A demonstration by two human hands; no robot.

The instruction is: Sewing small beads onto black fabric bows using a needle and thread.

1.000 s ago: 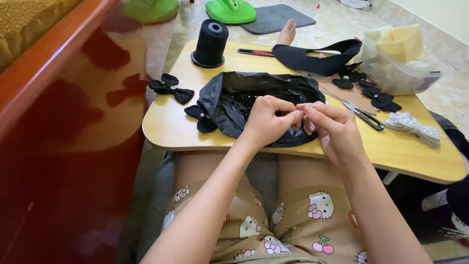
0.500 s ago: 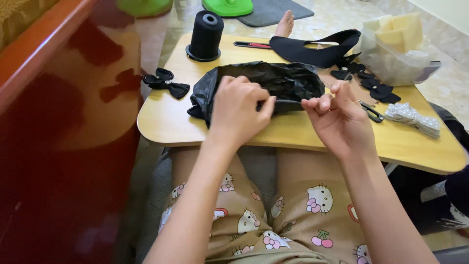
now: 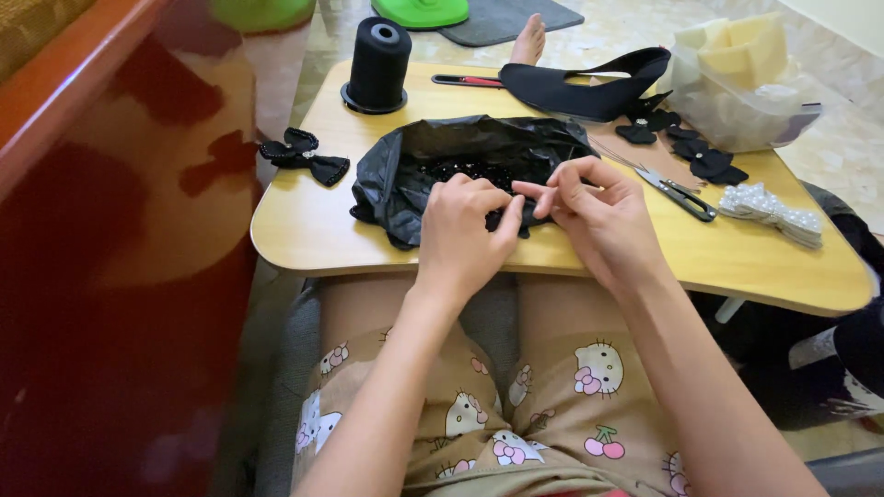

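Head view looks down on a small wooden desk [image 3: 304,230] set over the person's lap. Both hands meet near the middle of the desk's near edge, over a crumpled black plastic bag [image 3: 433,156] whose open mouth shows small dark beads, too tiny to tell apart. The left hand [image 3: 460,235] has its fingers curled, thumb stretched toward the right; what it pinches is hidden under the fingers. The right hand [image 3: 594,212] has thumb and forefinger pressed narrow together, touching the left thumb; whatever thin thing lies between them cannot be made out. A black thread cone [image 3: 378,63] stands at the far left corner, a black bow [image 3: 304,155] lies at the left edge. Small snips [image 3: 681,195] lie just right of the right hand, with a white pearl bow [image 3: 772,212] near the right edge. A clear plastic bag [image 3: 737,92] of pale yellow foam pieces sits at the far right corner, partly cut off by the frame, beside several black bows [image 3: 686,147].
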